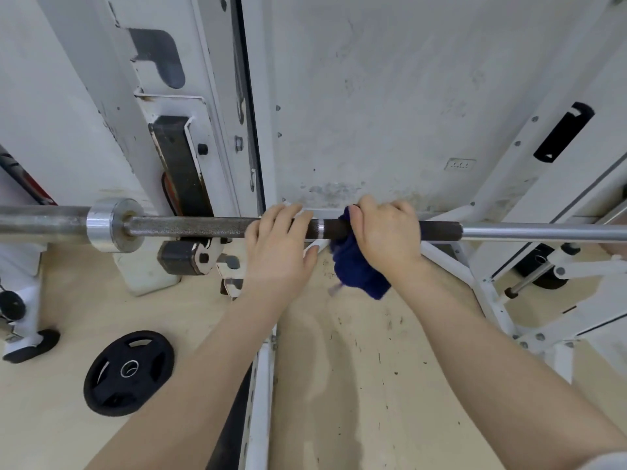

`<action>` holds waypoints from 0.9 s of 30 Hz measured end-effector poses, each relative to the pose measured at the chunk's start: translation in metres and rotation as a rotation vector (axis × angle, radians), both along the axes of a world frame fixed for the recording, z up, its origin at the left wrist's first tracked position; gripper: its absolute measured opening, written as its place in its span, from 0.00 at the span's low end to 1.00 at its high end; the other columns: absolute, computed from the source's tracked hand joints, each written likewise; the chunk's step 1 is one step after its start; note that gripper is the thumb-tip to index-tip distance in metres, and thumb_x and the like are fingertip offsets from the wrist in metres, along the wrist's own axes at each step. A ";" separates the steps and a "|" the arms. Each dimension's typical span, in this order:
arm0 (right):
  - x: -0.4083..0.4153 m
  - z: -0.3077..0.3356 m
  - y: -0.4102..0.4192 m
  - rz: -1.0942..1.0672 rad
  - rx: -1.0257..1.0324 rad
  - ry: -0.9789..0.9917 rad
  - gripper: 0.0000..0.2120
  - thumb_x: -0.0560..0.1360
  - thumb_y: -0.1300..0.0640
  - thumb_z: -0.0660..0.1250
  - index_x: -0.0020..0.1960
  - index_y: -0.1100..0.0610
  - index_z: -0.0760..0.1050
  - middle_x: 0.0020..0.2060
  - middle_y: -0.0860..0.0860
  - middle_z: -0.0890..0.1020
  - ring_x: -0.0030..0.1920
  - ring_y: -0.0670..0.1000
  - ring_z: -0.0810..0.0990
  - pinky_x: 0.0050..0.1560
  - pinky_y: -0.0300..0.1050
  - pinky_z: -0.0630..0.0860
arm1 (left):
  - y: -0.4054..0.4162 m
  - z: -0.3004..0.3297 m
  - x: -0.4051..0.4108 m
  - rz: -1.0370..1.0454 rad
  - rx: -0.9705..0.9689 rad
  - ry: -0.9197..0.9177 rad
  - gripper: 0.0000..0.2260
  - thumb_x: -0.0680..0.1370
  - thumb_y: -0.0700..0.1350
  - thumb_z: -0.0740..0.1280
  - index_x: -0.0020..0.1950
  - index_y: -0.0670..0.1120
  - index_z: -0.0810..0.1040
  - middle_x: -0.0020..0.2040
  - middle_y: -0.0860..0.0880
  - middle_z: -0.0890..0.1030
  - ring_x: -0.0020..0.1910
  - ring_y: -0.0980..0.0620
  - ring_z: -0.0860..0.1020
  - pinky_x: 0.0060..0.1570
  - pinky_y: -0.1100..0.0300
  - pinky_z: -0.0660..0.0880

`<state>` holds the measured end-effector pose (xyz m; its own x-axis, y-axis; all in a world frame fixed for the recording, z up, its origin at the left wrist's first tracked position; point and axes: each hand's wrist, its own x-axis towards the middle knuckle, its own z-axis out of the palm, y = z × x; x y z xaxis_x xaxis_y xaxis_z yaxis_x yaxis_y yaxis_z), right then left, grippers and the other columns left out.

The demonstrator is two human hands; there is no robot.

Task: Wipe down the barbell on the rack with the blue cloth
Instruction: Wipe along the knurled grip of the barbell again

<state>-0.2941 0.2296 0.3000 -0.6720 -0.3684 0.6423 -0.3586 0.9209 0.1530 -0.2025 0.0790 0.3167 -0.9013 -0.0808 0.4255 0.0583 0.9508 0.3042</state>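
Note:
The barbell (203,226) lies level across the white rack (190,171), its dark knurled shaft running from a steel collar at the left to a bright smooth section at the right. My left hand (276,247) curls over the shaft near the middle. Just to its right, my right hand (386,235) grips the bar through the dark blue cloth (356,271). The cloth wraps the shaft under my palm and hangs down below it.
A black weight plate (129,373) lies flat on the pale wooden floor at lower left. White rack beams (261,395) run along the floor between my arms and off to the right. A grey scuffed wall panel stands behind the bar.

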 end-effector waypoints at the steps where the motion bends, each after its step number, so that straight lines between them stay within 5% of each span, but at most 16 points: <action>1: -0.003 0.001 0.012 -0.006 -0.020 0.062 0.18 0.75 0.54 0.51 0.33 0.57 0.72 0.18 0.52 0.73 0.18 0.54 0.68 0.39 0.45 0.62 | 0.007 0.002 -0.002 -0.023 0.015 -0.006 0.19 0.72 0.43 0.69 0.62 0.44 0.74 0.64 0.46 0.74 0.66 0.44 0.67 0.63 0.48 0.58; 8: -0.002 0.009 0.096 -0.169 -0.035 0.007 0.09 0.67 0.70 0.66 0.34 0.61 0.69 0.19 0.56 0.70 0.18 0.53 0.66 0.41 0.49 0.68 | 0.036 -0.008 -0.012 -0.070 0.016 0.009 0.13 0.73 0.39 0.69 0.57 0.47 0.79 0.59 0.45 0.78 0.59 0.42 0.74 0.56 0.43 0.62; 12: -0.001 -0.001 0.063 -0.091 0.005 -0.017 0.11 0.75 0.62 0.53 0.38 0.57 0.71 0.26 0.52 0.73 0.22 0.55 0.68 0.39 0.46 0.67 | 0.040 -0.015 -0.013 0.005 -0.072 0.117 0.12 0.69 0.38 0.69 0.52 0.47 0.81 0.52 0.46 0.82 0.51 0.44 0.79 0.53 0.48 0.64; 15: -0.006 -0.004 0.058 -0.004 -0.055 0.014 0.19 0.78 0.55 0.46 0.36 0.56 0.71 0.21 0.50 0.71 0.21 0.54 0.64 0.36 0.43 0.66 | 0.045 -0.014 -0.016 0.060 -0.091 0.147 0.11 0.71 0.43 0.66 0.51 0.46 0.80 0.49 0.48 0.83 0.49 0.45 0.79 0.50 0.54 0.57; 18: -0.014 0.002 0.099 -0.047 -0.038 0.110 0.18 0.75 0.62 0.48 0.32 0.58 0.71 0.20 0.54 0.72 0.17 0.53 0.67 0.33 0.42 0.71 | 0.045 -0.015 -0.017 0.067 -0.099 0.177 0.10 0.71 0.40 0.69 0.52 0.45 0.79 0.49 0.49 0.82 0.49 0.45 0.79 0.51 0.55 0.57; 21: -0.016 0.006 0.136 -0.169 -0.182 -0.048 0.16 0.75 0.60 0.47 0.35 0.61 0.70 0.20 0.58 0.73 0.18 0.54 0.65 0.40 0.49 0.73 | 0.043 -0.014 -0.018 0.066 -0.088 0.203 0.10 0.70 0.39 0.69 0.51 0.45 0.80 0.49 0.49 0.83 0.48 0.45 0.79 0.51 0.55 0.57; 25: -0.012 0.003 0.098 -0.065 -0.048 -0.136 0.20 0.77 0.57 0.43 0.45 0.59 0.73 0.32 0.56 0.78 0.25 0.56 0.71 0.44 0.49 0.67 | 0.043 -0.013 -0.019 0.065 -0.069 0.203 0.10 0.69 0.41 0.67 0.50 0.46 0.81 0.47 0.50 0.83 0.46 0.45 0.79 0.50 0.55 0.58; 27: -0.005 -0.001 0.065 -0.016 -0.097 -0.125 0.22 0.78 0.52 0.42 0.42 0.57 0.73 0.28 0.54 0.78 0.26 0.56 0.75 0.44 0.48 0.67 | 0.043 -0.012 -0.019 0.072 -0.085 0.200 0.11 0.69 0.41 0.67 0.50 0.46 0.80 0.46 0.50 0.83 0.45 0.45 0.79 0.49 0.56 0.58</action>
<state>-0.2988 0.2943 0.2989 -0.7545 -0.2974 0.5850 -0.3545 0.9349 0.0180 -0.2212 0.1220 0.3047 -0.7916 -0.0981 0.6031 0.0408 0.9763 0.2124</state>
